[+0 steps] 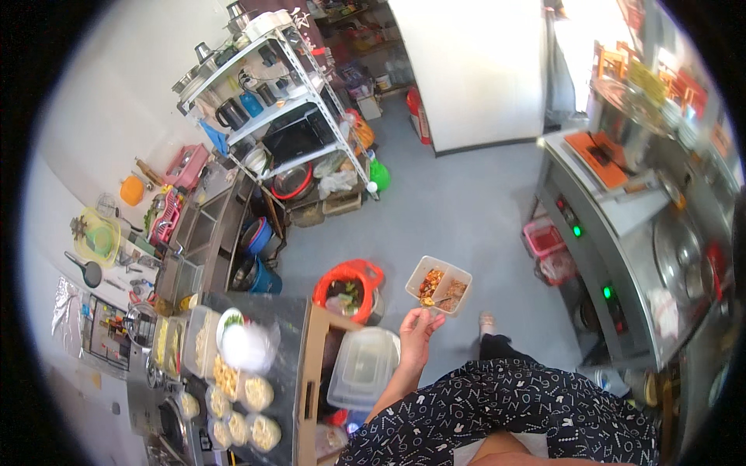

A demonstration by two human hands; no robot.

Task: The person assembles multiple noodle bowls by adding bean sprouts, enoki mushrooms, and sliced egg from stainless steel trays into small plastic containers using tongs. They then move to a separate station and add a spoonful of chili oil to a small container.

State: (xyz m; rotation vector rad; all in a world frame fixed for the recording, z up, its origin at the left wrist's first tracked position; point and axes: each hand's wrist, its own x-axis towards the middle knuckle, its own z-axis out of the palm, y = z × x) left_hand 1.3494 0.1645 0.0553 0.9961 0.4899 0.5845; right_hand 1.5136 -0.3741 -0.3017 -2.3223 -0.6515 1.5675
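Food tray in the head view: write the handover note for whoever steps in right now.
Left hand: holds the two-compartment food tray by its near edge, out over the grey floor. Both compartments already hold food; no lid on it.
Right hand: not in view.
Nearby: red bucket just left of the tray; stack of clear lidded containers below the hand; round bowls of food on the dark counter at left; steel cooking station at right.
Done: tray filled and lifted.
Left: tray not yet lidded or set down.
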